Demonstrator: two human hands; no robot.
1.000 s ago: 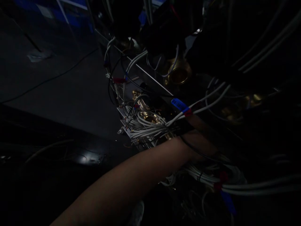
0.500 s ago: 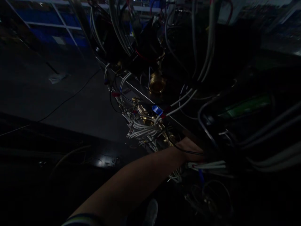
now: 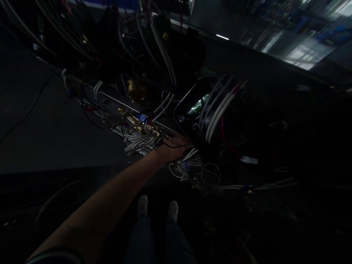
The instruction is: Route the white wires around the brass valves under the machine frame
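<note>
Over the last second the view has pulled back and swung right, so the person's shoes point(image 3: 158, 207) now show below; the left hand point(image 3: 176, 147) stays reaching into the white wire bundle point(image 3: 143, 141) beside the brass fittings point(image 3: 136, 90), suggesting the wiring work continues. Its fingers are lost in the dark, so their grip cannot be told; the right hand is out of sight.

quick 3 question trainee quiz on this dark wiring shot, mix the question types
1. True or false: the left hand reaches in among the white wires.
2. What colour is the tag on the wire near the brass fitting?
3. Below the arm you see: A) two shoes B) a bucket C) a ladder

Key: 1 true; 2 blue; 3 A. The right hand is out of view.
</note>
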